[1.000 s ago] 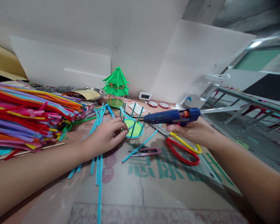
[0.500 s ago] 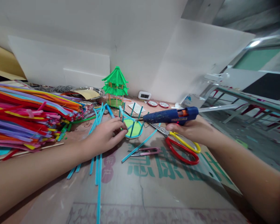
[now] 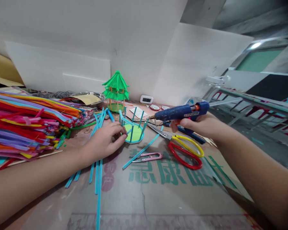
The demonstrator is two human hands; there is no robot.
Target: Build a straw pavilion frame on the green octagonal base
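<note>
My left hand [image 3: 103, 142] rests on the table with fingers curled around the left side of a small round green base [image 3: 132, 133] that has several upright teal sticks on its rim. My right hand [image 3: 201, 125] grips a blue hot glue gun [image 3: 182, 112], its nozzle pointing left, raised a little to the right of the base. A finished green pagoda model [image 3: 116, 90] stands behind the base.
A big heap of coloured pipe cleaners [image 3: 26, 121] fills the left. Loose teal sticks [image 3: 97, 169] lie under my left arm. Red and yellow scissors [image 3: 186, 150] and pink thread snips [image 3: 148, 156] lie on the cardboard. A metal dish [image 3: 87, 97] and a small clock [image 3: 146, 99] sit by the wall.
My right hand has lifted the glue gun up and to the right, away from the base. My left hand stays on the base. The view shifted slightly.
</note>
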